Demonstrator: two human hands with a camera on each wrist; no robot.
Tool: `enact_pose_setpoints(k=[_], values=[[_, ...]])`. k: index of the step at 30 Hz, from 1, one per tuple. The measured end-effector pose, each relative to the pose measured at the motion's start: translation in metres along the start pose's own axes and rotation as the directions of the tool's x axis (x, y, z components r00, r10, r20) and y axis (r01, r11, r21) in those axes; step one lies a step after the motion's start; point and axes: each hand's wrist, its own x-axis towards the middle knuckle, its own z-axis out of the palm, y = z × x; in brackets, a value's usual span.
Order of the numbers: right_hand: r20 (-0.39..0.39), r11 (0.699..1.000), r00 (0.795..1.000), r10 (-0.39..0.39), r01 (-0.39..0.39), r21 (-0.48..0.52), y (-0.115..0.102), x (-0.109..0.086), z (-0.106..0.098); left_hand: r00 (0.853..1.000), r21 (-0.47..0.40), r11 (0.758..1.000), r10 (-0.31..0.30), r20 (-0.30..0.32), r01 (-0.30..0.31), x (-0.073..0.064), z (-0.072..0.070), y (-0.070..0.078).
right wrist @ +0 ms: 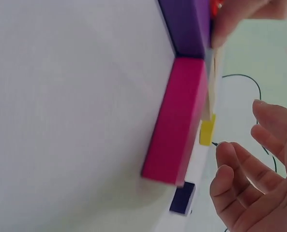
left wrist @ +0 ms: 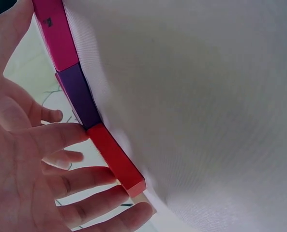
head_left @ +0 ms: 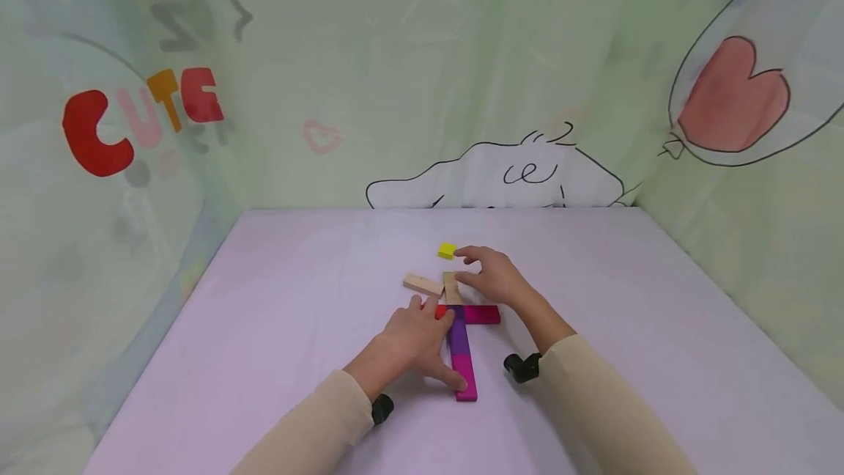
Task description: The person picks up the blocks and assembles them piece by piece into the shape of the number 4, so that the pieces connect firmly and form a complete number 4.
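Flat blocks make a cross shape: a purple block with a magenta block below it, a red block on the left and another magenta block on the right. My left hand spreads over the left side, its thumb at the lower magenta block and its fingertips along the red and purple ones. A plain wooden block extends from the top of the cross. Just right of that block my right hand hovers with fingers loosely bent and nothing in them.
A second wooden block lies slanted to the left of the upright one. Farther back sits a small yellow block, close to my right fingertips. The right wrist view also shows a dark block. Printed cloth walls surround the pale tabletop.
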Motion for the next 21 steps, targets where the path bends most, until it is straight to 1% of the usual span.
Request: enact_pose_setpoints(k=[3,7,10,12,14,16,19,21], values=[[0.003,1.000,1.000,-0.006,0.006,0.022,0.002,-0.004,-0.002,1.000,-0.010,1.000,-0.009,0.004,0.009,0.000,0.002,-0.001],[0.037,0.998,0.999,-0.035,0.033,0.045,0.004,-0.010,0.000,1.000,-0.011,1.000,-0.007,-0.002,0.007,0.001,0.005,-0.003],[0.074,0.997,0.995,-0.073,0.071,0.028,0.003,-0.017,0.001,1.000,-0.006,1.000,0.001,-0.008,-0.001,0.002,0.007,-0.003],[0.107,0.996,0.990,-0.094,0.095,-0.005,0.002,-0.024,0.001,1.000,-0.010,1.000,0.006,-0.009,-0.006,0.002,0.008,-0.003],[0.157,0.991,0.980,-0.124,0.131,-0.039,-0.001,-0.031,-0.001,1.000,-0.020,1.000,0.008,-0.007,-0.008,0.002,0.008,-0.003],[0.218,0.985,0.965,-0.142,0.160,-0.064,-0.004,-0.039,-0.004,1.000,-0.032,0.999,0.007,-0.006,-0.007,0.001,0.008,-0.002],[0.305,0.976,0.937,-0.170,0.204,-0.081,-0.009,-0.049,-0.006,1.000,-0.037,0.999,0.007,-0.013,-0.008,0.000,0.006,-0.002],[0.343,0.974,0.925,-0.166,0.208,-0.088,-0.012,-0.055,-0.007,1.000,-0.037,0.999,0.009,-0.021,-0.010,-0.001,0.004,-0.002]])
